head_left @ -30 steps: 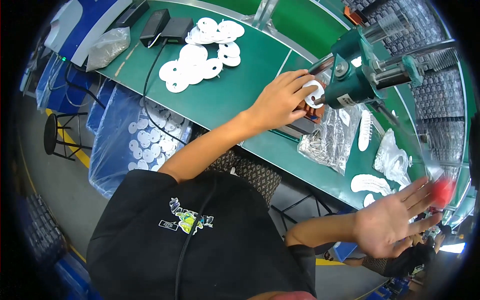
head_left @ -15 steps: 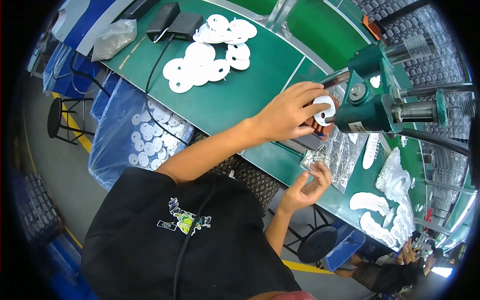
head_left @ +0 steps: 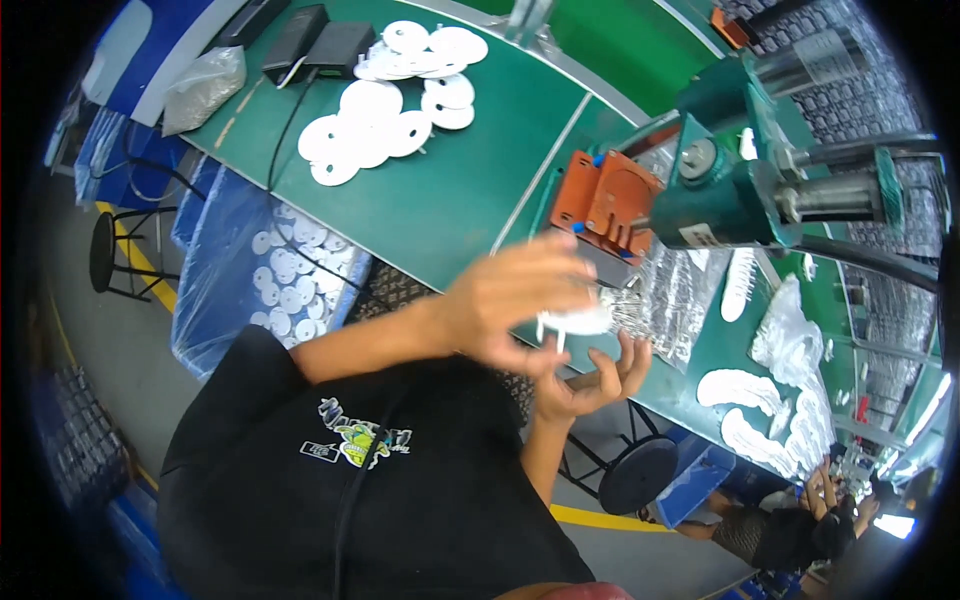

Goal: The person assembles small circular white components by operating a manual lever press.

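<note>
My left hand [head_left: 510, 300] is closed on a white plastic disc [head_left: 580, 318] with short pegs below it, tilted and blurred by motion. Just under the disc is my right hand [head_left: 590, 388], palm up with its fingers curled; whatever lies in them, if anything, is too small to make out. Close by, a heap of thin metal pins [head_left: 628, 312] rests at the table edge. The orange fixture [head_left: 615, 205], with a round recess and slots, sits bare beneath the green press head [head_left: 705, 195].
White discs [head_left: 370, 110] lie piled on the green table [head_left: 450, 200], near black power adapters [head_left: 338, 48]. A lined blue bin [head_left: 300, 275] of discs stands below. Clear bags [head_left: 680, 300] and rows of white parts [head_left: 745, 395] lie rightward. A co-worker [head_left: 800, 530] sits beyond a stool [head_left: 637, 475].
My left hand has lifted the white disc off the orange fixture and brought it toward me. My right hand has drawn back from the metal pins to beneath the disc.
</note>
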Available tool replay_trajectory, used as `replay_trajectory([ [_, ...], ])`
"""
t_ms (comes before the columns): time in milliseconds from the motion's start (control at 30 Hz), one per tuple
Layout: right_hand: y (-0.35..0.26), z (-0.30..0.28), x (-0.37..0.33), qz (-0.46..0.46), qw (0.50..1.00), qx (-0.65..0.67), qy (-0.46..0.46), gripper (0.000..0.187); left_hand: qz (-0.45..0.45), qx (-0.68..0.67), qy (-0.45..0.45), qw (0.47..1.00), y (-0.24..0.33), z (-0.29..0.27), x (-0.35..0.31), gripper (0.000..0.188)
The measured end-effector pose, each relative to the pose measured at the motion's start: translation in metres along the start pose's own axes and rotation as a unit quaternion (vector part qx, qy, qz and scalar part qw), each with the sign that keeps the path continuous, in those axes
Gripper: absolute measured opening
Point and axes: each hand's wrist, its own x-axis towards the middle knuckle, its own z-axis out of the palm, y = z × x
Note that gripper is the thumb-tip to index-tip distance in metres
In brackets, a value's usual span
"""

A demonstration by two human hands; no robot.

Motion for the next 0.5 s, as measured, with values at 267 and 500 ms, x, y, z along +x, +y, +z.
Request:
replay_trajectory([
  [267,0.019,-0.007,0.005,-0.052,0.992,0.036,-0.108,0.052,-0.344,-0.192,-0.108,0.913,0.036,-0.018,-0.012,0.038],
  [500,0.135,-0.063,0.059,0.327,0.938,0.001,0.119,0.056,-0.165,0.405,0.079,0.896,-0.036,-0.113,-0.008,0.023],
])
